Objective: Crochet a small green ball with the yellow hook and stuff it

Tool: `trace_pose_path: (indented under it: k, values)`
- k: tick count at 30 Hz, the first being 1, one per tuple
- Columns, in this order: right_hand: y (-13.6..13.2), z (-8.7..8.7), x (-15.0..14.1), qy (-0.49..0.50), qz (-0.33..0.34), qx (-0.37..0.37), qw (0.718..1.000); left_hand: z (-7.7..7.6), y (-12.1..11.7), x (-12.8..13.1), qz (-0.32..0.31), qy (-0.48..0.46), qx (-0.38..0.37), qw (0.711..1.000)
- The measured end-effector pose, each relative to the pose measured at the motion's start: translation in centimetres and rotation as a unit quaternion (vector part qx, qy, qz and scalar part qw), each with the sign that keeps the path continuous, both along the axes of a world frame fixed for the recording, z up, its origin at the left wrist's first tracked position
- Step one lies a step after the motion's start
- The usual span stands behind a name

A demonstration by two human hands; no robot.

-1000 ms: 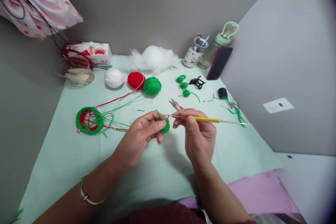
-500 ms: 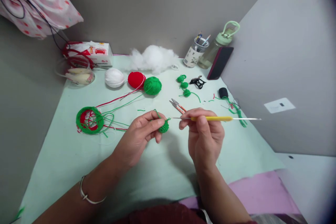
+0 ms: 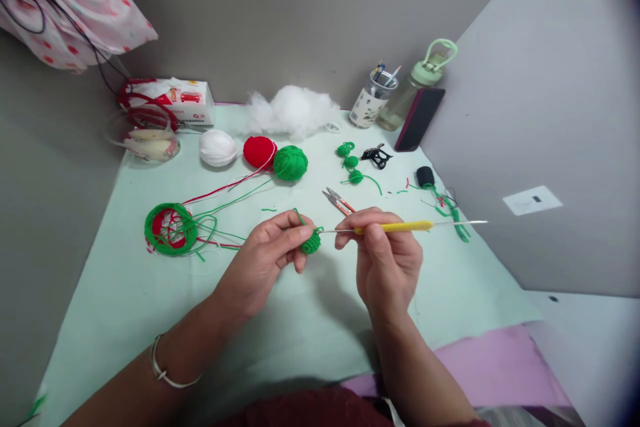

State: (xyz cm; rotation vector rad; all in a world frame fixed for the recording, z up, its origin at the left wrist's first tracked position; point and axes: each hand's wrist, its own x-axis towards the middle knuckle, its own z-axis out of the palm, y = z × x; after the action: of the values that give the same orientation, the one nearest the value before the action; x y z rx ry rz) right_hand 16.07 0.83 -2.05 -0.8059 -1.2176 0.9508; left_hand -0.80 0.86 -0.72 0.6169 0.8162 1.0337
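Observation:
My left hand (image 3: 273, 250) pinches a small green crochet piece (image 3: 311, 244) between thumb and fingers, with green yarn looped over the index finger. In my right hand (image 3: 387, 257) is a crochet hook (image 3: 400, 227) with a yellow handle and a metal shaft at each end, gripped like a pen. The hook's left tip meets the top edge of the green piece; whether it sits inside a stitch is too small to tell. Just beyond the right fingers lie small thread snips (image 3: 337, 201) with orange handles. A green yarn ball (image 3: 291, 163) rests farther back.
A red yarn ball (image 3: 259, 152) and a white one (image 3: 218, 148) stand left of the green. At left lies a green-and-red crocheted ring (image 3: 191, 233) with loose strands. White stuffing (image 3: 295, 112), a pen cup (image 3: 367, 107), a bottle (image 3: 400, 103) and a phone (image 3: 420, 120) line the back.
The crochet hook and my right hand have shifted slightly left, bringing the hook's tip up to the green piece. My left hand has barely moved.

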Motion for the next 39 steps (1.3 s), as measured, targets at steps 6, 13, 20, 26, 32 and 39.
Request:
trace_pose_path:
  k: [6,13,20,26,32,39]
  values:
    - [0.0,-0.1,0.0,-0.008,-0.003,-0.013,1.0,0.0,0.0,-0.1,-0.002,0.011,0.002,1.0]
    - [0.0,-0.1,-0.1,-0.019,-0.005,0.013,1.0,-0.1,-0.1,-0.1,-0.001,0.019,0.002,1.0]
    - [-0.2,0.1,-0.2,-0.086,-0.022,0.1,0.991,0.0,0.1,0.0,0.019,0.035,0.007,0.999]
    - [-0.3,0.0,-0.4,-0.135,-0.057,0.131,0.98,-0.1,0.0,0.0,0.028,0.056,0.031,0.998]
    - [-0.9,-0.4,-0.2,-0.241,-0.085,0.208,0.944,-0.1,-0.3,0.3,0.043,0.043,0.018,0.998]
    - [-2.0,-1.6,0.2,-0.384,-0.1,0.306,0.865,-0.5,-0.8,0.7,0.069,-0.018,-0.022,0.997]
